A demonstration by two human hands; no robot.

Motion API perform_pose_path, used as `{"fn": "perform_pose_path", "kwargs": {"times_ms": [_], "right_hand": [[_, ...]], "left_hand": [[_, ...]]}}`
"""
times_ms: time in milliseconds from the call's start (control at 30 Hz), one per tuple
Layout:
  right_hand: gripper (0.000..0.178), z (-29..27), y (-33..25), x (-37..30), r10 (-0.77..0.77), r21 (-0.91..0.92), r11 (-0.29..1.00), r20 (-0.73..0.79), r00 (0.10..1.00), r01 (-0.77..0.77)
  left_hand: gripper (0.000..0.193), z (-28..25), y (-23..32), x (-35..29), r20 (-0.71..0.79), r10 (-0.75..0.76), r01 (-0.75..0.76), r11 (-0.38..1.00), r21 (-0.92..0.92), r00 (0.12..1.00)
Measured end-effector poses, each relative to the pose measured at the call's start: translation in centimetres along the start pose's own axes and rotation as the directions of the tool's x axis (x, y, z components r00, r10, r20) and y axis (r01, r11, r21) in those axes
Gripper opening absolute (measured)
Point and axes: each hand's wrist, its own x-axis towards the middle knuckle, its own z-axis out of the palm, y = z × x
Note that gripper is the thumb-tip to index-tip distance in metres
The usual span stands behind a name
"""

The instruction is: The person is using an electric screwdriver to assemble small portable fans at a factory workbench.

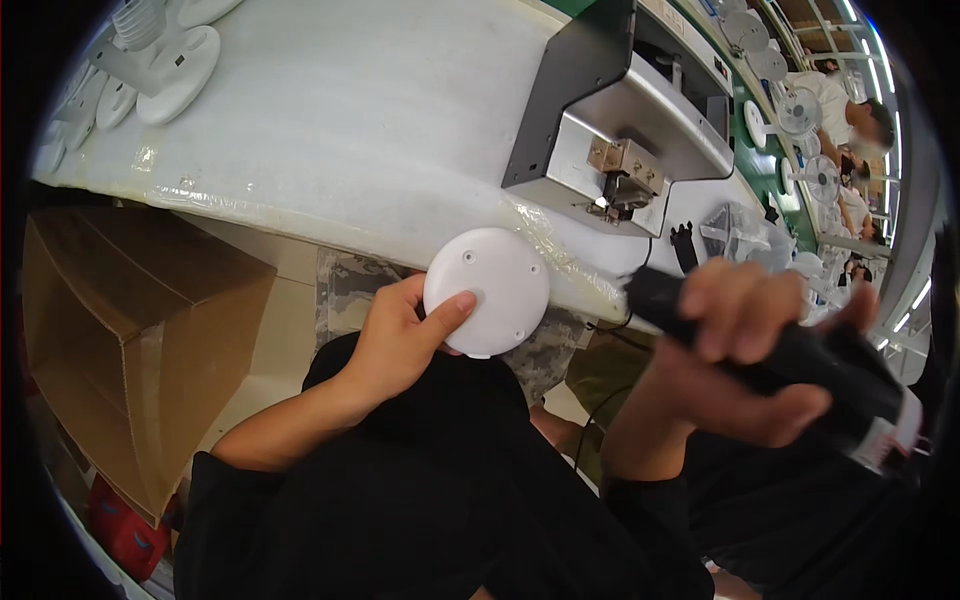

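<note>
Left hand (395, 338) is holding a white plastic disc (498, 298), right hand (712, 385) a black cylindrical tool (845, 388); work is seemingly remaining, progress unclear.

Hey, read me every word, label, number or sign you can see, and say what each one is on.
Nothing can be read clearly.
White-and-red label on the black handheld tool in the right hand: too blurred to read.
Small pale label on the grey metal machine: too small to read.
White disc in the left hand: no lettering visible.
</note>
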Motion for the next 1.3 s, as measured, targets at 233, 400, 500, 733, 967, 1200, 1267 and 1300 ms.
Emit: {"fn": "perform_pose_path", "kwargs": {"times_ms": [233,400,500,733,967,1200,1267,1300], "right_hand": [[0.045,-1.8,-0.9,2.9,-0.042,-0.085,0.996,-0.119,0.992,0.032],[0.04,-2.3,0.1,3.6,0.004,-0.02,1.0,-0.046,0.999,-0.005],[0.04,-3.2,0.3,4.2,0.023,-0.01,1.0,0.031,0.999,-0.023],[0.049,-2.5,-0.6,3.8,0.19,0.175,0.965,0.053,0.98,-0.196],[0.063,0.8,0.9,-0.3,0.142,0.208,0.968,0.019,0.99,-0.143],[0.063,2.9,3.1,-0.4,0.134,0.226,0.962,0.088,0.987,-0.151],[0.062,3.4,3.5,0.0,0.137,0.222,0.962,0.123,0.983,-0.162],[0.062,3.6,3.7,0.3,0.139,0.218,0.961,0.14,0.98,-0.168]], "left_hand": [[0.034,0.1,-0.1,-0.3,0.007,0.034,-0.035,0.999,0.041,0.999],[0.034,0.3,-0.1,-0.5,0.003,0.023,-0.023,0.998,0.051,1.0],[0.033,0.4,-0.1,-0.6,0.01,0.028,-0.028,0.996,0.083,1.0],[0.033,0.3,0.0,-0.3,-0.01,0.016,-0.015,0.997,0.081,1.0],[0.033,0.1,-0.4,-0.3,-0.05,0.033,-0.026,0.991,0.132,0.998],[0.031,0.4,-0.7,0.0,-0.042,0.035,-0.031,0.994,0.108,0.998],[0.03,0.5,-0.6,0.1,-0.027,0.045,-0.042,0.994,0.103,0.999],[0.03,0.6,-0.5,0.2,-0.018,0.051,-0.049,0.994,0.1,0.999]]}}
